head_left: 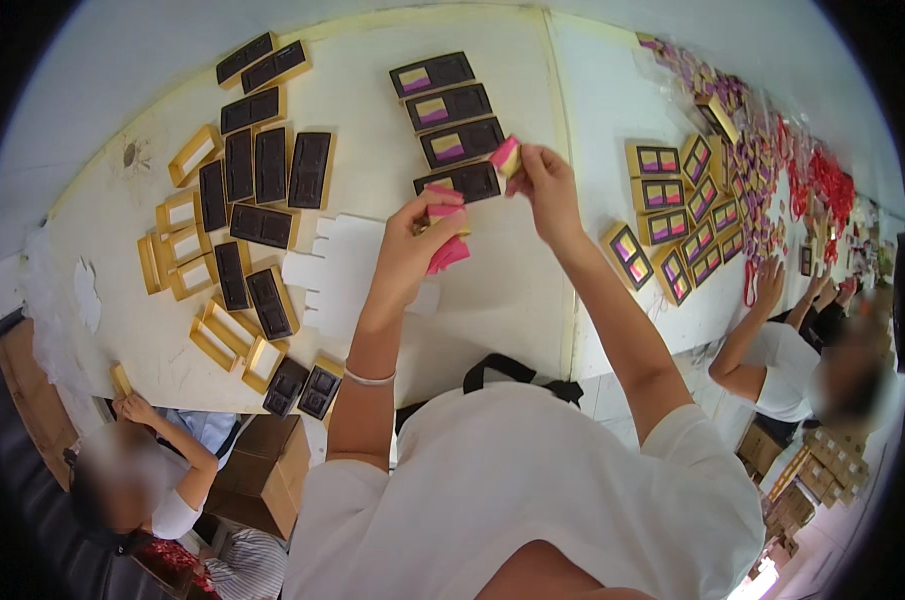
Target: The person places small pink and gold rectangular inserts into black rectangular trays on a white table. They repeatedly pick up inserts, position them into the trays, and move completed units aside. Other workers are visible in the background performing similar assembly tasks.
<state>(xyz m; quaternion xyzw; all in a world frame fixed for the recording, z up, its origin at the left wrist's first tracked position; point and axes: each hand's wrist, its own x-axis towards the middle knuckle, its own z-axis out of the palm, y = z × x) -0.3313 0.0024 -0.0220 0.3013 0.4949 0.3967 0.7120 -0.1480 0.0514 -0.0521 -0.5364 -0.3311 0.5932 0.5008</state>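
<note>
My left hand (413,240) is closed around several small pink and gold packets (450,255), just below a column of black-lined boxes. Between the thumb and fingers of my right hand (545,180) is one pink and yellow packet (508,157), held at the right end of the boxes. The top box (448,74), the second box (468,103) and the third box (478,140) each carry a yellow and purple packet in the left compartment, their right sides dark. The nearest box (481,181) is partly hidden by my left hand.
Black-lined boxes (270,165) and gold box frames (183,250) cover the table's left. White card sheets (348,270) lie beside my left arm. Filled boxes (663,195) and a heap of packets (718,90) are on the right. Co-workers sit lower left (183,480) and right (773,365).
</note>
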